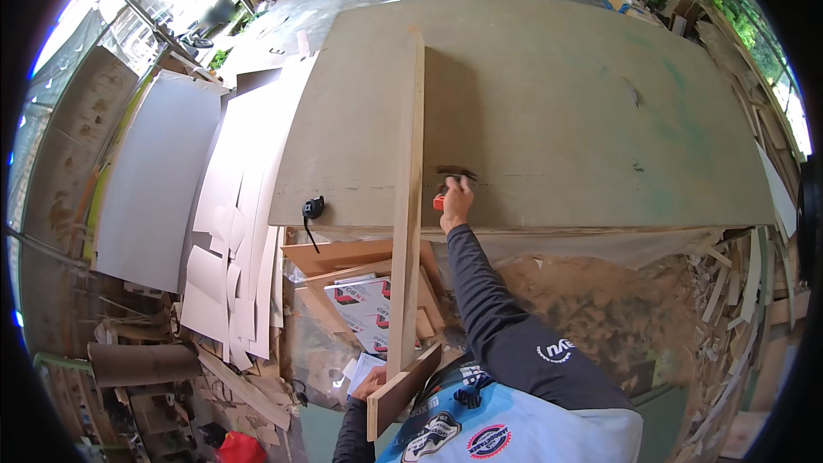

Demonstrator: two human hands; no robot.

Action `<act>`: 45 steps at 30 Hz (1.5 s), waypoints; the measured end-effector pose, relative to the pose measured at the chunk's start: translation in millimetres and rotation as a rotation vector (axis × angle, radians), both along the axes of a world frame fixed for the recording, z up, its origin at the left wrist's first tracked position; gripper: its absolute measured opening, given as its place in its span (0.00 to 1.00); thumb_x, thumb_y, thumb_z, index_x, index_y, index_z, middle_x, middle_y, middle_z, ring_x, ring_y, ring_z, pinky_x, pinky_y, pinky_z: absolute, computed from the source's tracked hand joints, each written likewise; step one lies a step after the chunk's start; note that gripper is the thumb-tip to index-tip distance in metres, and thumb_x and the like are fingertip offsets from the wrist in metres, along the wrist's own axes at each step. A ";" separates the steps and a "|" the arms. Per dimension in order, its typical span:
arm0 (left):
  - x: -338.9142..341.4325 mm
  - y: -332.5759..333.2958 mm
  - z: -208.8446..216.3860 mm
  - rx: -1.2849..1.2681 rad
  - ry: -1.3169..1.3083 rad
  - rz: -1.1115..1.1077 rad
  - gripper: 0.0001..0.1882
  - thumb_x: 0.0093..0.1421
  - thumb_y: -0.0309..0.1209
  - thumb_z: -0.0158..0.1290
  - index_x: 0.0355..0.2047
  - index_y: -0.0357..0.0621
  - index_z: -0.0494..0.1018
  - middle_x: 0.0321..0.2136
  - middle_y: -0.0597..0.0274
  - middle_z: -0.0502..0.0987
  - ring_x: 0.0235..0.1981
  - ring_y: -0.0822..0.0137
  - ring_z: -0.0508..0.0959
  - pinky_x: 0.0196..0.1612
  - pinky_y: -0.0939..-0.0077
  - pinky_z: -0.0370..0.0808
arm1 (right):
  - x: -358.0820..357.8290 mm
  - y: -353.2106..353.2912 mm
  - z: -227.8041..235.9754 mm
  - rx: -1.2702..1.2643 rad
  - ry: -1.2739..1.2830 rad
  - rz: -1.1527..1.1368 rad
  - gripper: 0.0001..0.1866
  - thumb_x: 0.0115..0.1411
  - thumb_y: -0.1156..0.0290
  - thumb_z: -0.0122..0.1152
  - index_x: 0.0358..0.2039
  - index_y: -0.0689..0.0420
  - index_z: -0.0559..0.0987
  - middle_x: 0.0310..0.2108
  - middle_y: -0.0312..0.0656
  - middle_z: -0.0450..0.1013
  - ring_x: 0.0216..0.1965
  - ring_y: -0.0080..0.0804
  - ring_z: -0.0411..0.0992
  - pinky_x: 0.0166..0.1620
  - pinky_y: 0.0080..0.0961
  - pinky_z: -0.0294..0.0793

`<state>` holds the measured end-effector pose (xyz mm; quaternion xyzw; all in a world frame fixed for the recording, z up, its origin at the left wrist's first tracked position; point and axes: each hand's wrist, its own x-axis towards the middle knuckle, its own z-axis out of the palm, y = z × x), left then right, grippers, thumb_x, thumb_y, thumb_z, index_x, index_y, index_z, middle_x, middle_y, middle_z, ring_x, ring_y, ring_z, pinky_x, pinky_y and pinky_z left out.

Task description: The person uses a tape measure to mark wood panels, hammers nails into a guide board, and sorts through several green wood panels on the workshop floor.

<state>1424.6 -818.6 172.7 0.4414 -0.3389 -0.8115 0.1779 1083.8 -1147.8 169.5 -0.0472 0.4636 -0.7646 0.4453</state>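
Note:
A long, narrow wooden board [409,146] stands on edge across the worktable [566,120] and juts past its front edge toward me. At its near end, against my body, a short brown board [405,390] sits crosswise to it. My left hand [370,383] is closed around the left part of that short board, with some fingers hidden. Over the table, just right of the long board, my right hand [458,199] grips a hammer [456,172] with a dark head and a bit of red on it. A black tape measure [314,207] lies to the left, its strap hanging over the edge.
White sheets [236,189] lean in a stack left of the table. Below the front edge are brown panels and a printed white box [360,309]. Wood offcuts [729,283] pile up at the right. A red bag-like thing [240,448] lies at the lower left.

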 end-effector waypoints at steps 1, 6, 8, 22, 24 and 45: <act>-1.1 -1.6 3.3 -0.010 0.022 0.014 0.32 0.44 0.33 0.61 0.52 0.36 0.71 0.55 0.61 0.68 0.55 0.68 0.68 0.58 0.71 0.62 | 3.5 -1.9 7.7 0.047 -0.006 -0.125 0.26 0.60 0.74 0.46 0.59 0.65 0.62 0.25 0.35 0.68 0.20 0.21 0.66 0.20 0.26 0.69; 13.1 2.6 -28.9 -0.019 -0.017 0.043 0.31 0.47 0.33 0.63 0.52 0.38 0.70 0.54 0.61 0.69 0.55 0.69 0.68 0.58 0.69 0.63 | 10.5 -4.1 -28.8 0.044 0.596 -0.076 0.28 0.60 0.73 0.50 0.61 0.64 0.61 0.26 0.34 0.68 0.18 0.22 0.67 0.17 0.23 0.67; 27.2 21.9 -30.6 0.094 -0.006 0.151 0.35 0.45 0.35 0.66 0.53 0.37 0.68 0.53 0.60 0.70 0.55 0.69 0.68 0.59 0.69 0.62 | 15.0 22.2 0.8 -0.052 0.232 0.367 0.23 0.59 0.73 0.52 0.56 0.63 0.67 0.27 0.34 0.68 0.22 0.24 0.70 0.19 0.21 0.68; 78.5 156.4 -19.3 0.067 -0.018 0.027 0.37 0.30 0.26 0.60 0.49 0.36 0.72 0.50 0.59 0.73 0.54 0.65 0.69 0.58 0.70 0.62 | -42.7 -17.9 41.0 -0.076 0.064 -0.266 0.10 0.58 0.72 0.49 0.40 0.58 0.67 0.25 0.35 0.63 0.20 0.25 0.66 0.19 0.23 0.70; 95.2 173.3 -41.2 0.037 -0.039 0.020 0.36 0.30 0.26 0.60 0.47 0.37 0.73 0.49 0.60 0.73 0.54 0.65 0.69 0.57 0.71 0.63 | -60.1 -44.8 23.6 0.004 0.195 -0.318 0.19 0.57 0.72 0.51 0.50 0.60 0.65 0.24 0.34 0.63 0.20 0.23 0.66 0.20 0.21 0.70; 119.2 187.1 -52.7 0.235 -0.021 0.028 0.34 0.33 0.26 0.63 0.47 0.37 0.72 0.42 0.64 0.77 0.46 0.69 0.73 0.51 0.73 0.68 | -36.9 -65.2 14.8 0.012 0.101 -0.255 0.30 0.59 0.71 0.49 0.62 0.62 0.58 0.24 0.37 0.68 0.19 0.22 0.67 0.18 0.22 0.65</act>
